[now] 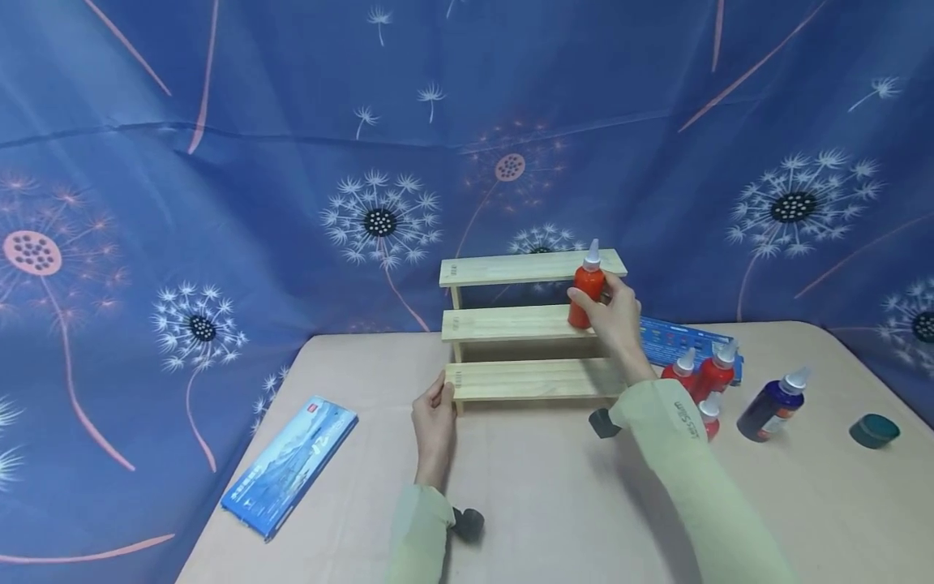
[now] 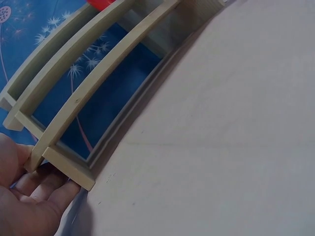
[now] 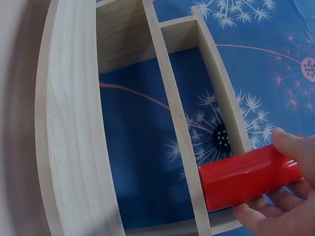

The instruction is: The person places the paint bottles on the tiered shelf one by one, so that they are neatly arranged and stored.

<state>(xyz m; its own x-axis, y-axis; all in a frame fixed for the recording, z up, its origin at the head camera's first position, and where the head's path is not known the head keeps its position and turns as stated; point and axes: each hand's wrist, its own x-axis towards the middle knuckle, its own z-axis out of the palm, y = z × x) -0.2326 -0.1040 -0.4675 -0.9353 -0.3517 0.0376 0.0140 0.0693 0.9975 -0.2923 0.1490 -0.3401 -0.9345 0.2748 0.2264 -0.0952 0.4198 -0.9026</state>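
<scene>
A three-tier wooden shelf (image 1: 518,381) stands on the table against the blue curtain. Its lower left end is held by my left hand (image 1: 435,418), thumb at the board and fingers beside the end upright (image 2: 69,168). My right hand (image 1: 619,316) grips an orange-red squeeze bottle (image 1: 588,284) with a white pointed cap, upright at the right end of the middle board. In the right wrist view, the base of the red bottle (image 3: 246,179) is right at a board's edge, with the thumb on one side and the fingers on the other.
Right of the shelf stand several red bottles (image 1: 713,375), a dark purple bottle (image 1: 772,410) and a dark green jar (image 1: 874,431). A blue flat box (image 1: 679,345) lies behind them. Another blue box (image 1: 290,466) lies on the left of the table.
</scene>
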